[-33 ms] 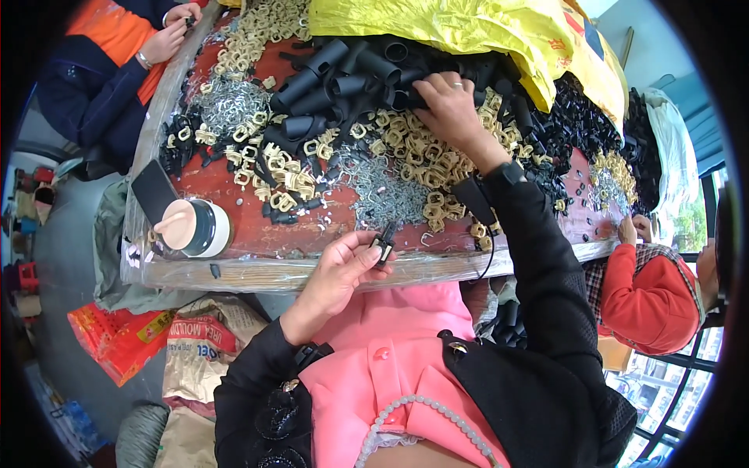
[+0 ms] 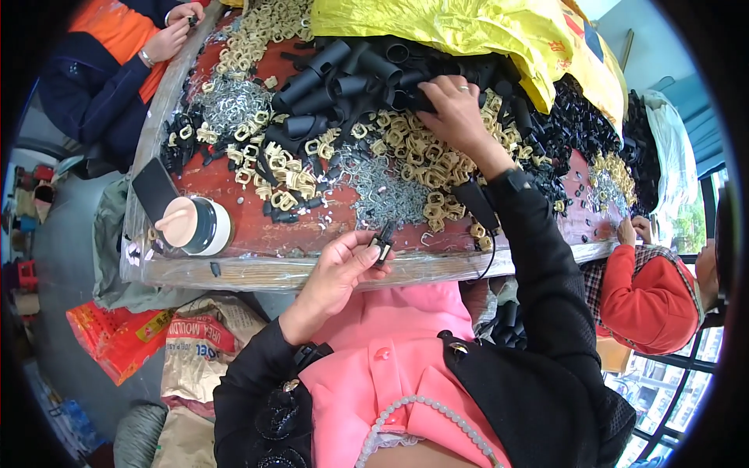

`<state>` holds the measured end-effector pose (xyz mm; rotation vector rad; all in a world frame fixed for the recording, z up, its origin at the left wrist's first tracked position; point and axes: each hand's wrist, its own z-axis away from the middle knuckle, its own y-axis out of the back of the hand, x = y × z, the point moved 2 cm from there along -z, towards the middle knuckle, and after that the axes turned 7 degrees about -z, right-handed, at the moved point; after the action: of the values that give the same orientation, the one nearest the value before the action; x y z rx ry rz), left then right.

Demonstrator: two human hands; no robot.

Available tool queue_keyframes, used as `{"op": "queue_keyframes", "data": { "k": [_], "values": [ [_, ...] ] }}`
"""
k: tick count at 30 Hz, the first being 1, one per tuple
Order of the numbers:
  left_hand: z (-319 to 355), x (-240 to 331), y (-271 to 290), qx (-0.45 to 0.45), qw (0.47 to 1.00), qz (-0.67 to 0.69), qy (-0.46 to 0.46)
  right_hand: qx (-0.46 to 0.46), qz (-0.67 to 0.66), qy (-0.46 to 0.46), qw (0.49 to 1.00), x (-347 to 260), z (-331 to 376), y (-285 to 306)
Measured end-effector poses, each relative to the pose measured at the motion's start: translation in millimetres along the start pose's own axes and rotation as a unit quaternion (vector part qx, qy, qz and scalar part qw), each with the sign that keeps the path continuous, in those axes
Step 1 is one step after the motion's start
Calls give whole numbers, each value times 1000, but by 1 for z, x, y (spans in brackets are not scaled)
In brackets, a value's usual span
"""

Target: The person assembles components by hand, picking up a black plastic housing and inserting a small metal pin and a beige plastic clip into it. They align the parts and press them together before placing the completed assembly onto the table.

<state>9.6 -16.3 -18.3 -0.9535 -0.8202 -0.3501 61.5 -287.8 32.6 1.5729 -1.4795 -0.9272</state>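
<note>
My left hand (image 2: 343, 269) is closed over the table's near edge, pinching a small black plastic fitting (image 2: 383, 243) with a narrow tip pointing up and a pale part inside it. Stretched far across the table, my right hand (image 2: 459, 115) lies at the pile of black plastic tubes (image 2: 318, 74). Its thumb and fingers close on one dark tube (image 2: 406, 99), though the fingertips are partly hidden. Beside and below this hand spread cream plastic clips (image 2: 406, 152). Silver metal hooks (image 2: 386, 191) lie heaped between my two hands.
A yellow plastic sheet (image 2: 437, 19) covers the tubes' far side. On the left stand a lidded cup (image 2: 204, 226) and a dark phone-like slab (image 2: 154, 187). A black device with a cable (image 2: 476, 203) lies under my right forearm. Co-workers sit left (image 2: 94, 86) and right (image 2: 651, 296).
My right hand has shifted slightly to the right and nearer at the tube pile. My left hand keeps its hold on the small black fitting.
</note>
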Motion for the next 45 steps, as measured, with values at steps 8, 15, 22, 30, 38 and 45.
{"op": "queue_keyframes", "data": {
  "k": [8,15,22,30,38,45],
  "values": [
    [8,13,-4,-7,999,-15,-32,96,-467,-163,864,-21,56,56],
    [8,12,-12,-17,999,-18,-36,220,-803,-266,486,-36,85,62],
    [0,22,-14,16,999,-2,-31,-93,-828,-354,425,-75,115,39],
    [-14,15,-15,-14,992,-126,21,-260,-721,-324,555,-84,108,33],
    [-19,14,-15,34,973,-228,-30,-267,-634,-238,686,-92,99,38],
    [-9,12,-19,31,973,-221,-62,-226,-667,-291,648,-92,113,34]
  ]
}}
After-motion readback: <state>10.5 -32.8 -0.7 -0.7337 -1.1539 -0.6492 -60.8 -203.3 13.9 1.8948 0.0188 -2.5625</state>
